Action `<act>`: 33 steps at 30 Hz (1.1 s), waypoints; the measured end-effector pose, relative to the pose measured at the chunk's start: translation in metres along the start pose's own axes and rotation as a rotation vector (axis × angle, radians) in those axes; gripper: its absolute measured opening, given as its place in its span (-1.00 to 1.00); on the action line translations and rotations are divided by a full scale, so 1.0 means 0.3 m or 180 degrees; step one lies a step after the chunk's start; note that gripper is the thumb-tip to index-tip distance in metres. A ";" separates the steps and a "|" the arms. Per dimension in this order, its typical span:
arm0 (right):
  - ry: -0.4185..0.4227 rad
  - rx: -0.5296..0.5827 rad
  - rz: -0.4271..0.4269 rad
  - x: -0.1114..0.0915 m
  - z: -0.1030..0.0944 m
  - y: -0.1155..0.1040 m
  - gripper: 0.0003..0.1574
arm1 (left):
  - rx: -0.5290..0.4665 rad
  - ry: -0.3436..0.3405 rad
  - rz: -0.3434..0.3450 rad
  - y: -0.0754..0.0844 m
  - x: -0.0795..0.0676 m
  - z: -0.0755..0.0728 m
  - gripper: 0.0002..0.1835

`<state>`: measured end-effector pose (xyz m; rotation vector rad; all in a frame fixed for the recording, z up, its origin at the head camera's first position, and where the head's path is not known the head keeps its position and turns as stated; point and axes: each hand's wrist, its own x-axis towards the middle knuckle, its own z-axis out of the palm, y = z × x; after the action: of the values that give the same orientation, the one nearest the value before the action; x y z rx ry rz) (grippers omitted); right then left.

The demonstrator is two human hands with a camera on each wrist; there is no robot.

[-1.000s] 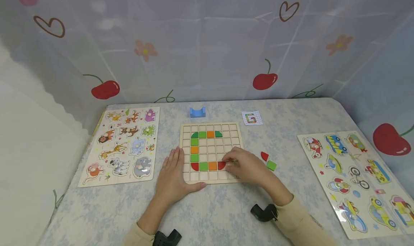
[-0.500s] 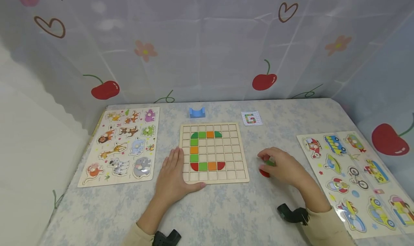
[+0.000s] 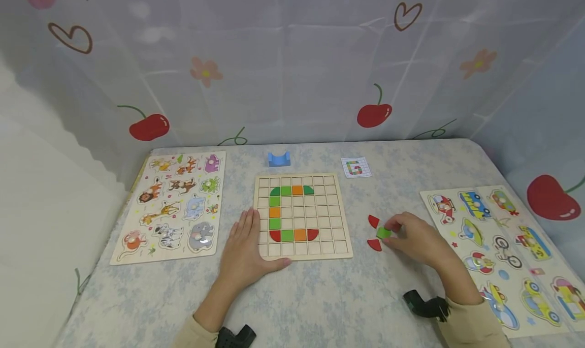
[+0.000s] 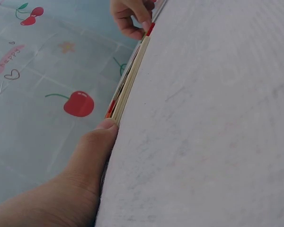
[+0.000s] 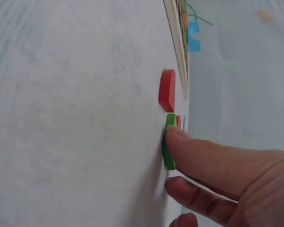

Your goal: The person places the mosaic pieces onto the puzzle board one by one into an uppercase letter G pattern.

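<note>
My right hand [image 3: 413, 239] pinches a green square block [image 3: 383, 233] between thumb and fingers, low at the table to the right of the wooden grid board. Two red quarter-round blocks lie close by, an upper one [image 3: 373, 221] and a lower one [image 3: 375, 245]; the right wrist view shows a red block [image 5: 167, 90] just past the green block [image 5: 171, 119]. My left hand [image 3: 242, 249] rests with straight fingers along the left edge of the grid board [image 3: 329, 250], its thumb along the near edge. Green, orange and red blocks form a C-like outline in the grid.
Behind the board stand a blue arch-shaped block [image 3: 279, 160] and a small card [image 3: 356, 167] with a coloured G pattern. An animal puzzle board [image 3: 183, 254] lies at left, a vehicle puzzle board [image 3: 495, 277] at right. A hanging cloth [image 3: 292, 84] backs the table.
My right hand has left the red corner block at the grid's lower right and moved right to the loose blocks, where it now pinches the green square. The left hand stays put.
</note>
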<state>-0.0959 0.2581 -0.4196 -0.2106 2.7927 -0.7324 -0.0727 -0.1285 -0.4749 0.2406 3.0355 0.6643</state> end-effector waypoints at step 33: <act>-0.0124 0.0877 -0.0468 0.184 0.158 -0.317 -0.79 | -0.0031 0.0034 0.0000 0.000 0.001 0.000 0.51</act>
<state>-0.1286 0.1429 -0.4233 -0.3756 2.6224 -1.1231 -0.0729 -0.1284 -0.4750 0.2377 3.0416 0.6825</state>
